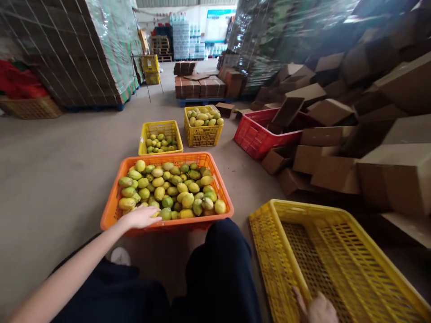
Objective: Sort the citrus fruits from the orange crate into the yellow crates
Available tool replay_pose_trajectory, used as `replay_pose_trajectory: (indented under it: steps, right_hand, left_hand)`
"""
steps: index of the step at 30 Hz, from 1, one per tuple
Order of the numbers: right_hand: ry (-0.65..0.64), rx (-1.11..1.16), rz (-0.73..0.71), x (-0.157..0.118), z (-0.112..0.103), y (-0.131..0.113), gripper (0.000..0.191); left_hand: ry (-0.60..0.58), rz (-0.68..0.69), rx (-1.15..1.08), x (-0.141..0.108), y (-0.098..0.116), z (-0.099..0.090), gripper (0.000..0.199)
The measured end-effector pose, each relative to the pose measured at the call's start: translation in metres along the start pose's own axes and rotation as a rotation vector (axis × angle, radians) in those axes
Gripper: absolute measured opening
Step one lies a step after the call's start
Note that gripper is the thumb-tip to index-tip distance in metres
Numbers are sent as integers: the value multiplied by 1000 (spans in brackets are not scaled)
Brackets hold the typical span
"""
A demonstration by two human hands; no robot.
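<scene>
An orange crate (pixel 111 197) full of yellow-green oval fruits (pixel 182 188), which look like small papayas, stands before my knees. Over its front left corner lies my left hand (pixel 143 217), palm down with fingers stretched out over the nearest fruits. Whether the fingertips touch a fruit I cannot tell. At the lower right, my right hand (pixel 319 309) grips the side rim of a large yellow crate (pixel 286 251), thumb outside and fingers over the edge. The visible inside of that crate shows only its slatted floor and walls.
Behind stand two smaller yellow crates of fruit, one left (pixel 144 134) and one right (pixel 204 136). A red crate (pixel 251 137) sits beside a heap of cardboard boxes (pixel 336 170) on the right. Farther back are flattened cartons (pixel 212 87) and a wrapped pallet stack (pixel 84 49).
</scene>
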State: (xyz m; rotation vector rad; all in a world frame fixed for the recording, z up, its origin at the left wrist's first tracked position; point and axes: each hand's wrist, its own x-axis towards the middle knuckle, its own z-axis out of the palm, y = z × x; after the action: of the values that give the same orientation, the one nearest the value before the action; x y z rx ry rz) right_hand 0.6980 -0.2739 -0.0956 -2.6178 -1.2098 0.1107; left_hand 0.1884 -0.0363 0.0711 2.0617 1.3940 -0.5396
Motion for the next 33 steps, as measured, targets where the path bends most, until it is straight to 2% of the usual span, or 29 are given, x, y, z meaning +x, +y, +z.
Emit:
replay_pose_trajectory:
  steps: [3,7,10,12,15,20,22,25,27,30,33]
  right_hand:
    - [-180,-63,94,14,9,9,38]
    - [-199,-91,50,24,20,14,38]
    - [-189,-123,16,35,24,5,36]
    - [-218,-159,9,47,24,-10,38]
    - [-262,-197,-39,73,18,-52,40]
    - [-280,-200,-196,137,19,-153,36]
    - [-280,-176,-221,171,30,-197,42]
    - [-287,-132,-229,223,55,-259,64]
    - [-285,-86,-272,254,69,-294,65]
    - [-267,4,-374,288,77,-326,50]
    - [-207,94,-446,303,72,-319,44]
  left_hand:
    - [90,8,-109,-14,-7,14,64]
    - [105,-13,-261,-18,-28,24,67]
    - [100,-34,-285,-9,-30,18,66]
    - [129,-5,-300,-2,-24,7,62]
    - [177,29,-340,5,-12,-8,61]
    - [180,26,-388,10,-7,-17,62]
    - [166,22,-407,14,-10,-14,63]
    - [141,-10,-436,24,-18,-6,63]
    - [121,-35,-448,31,-22,-2,61]
    - [120,-44,-445,40,-24,-2,62]
    - [140,-38,-413,50,-18,-9,64]
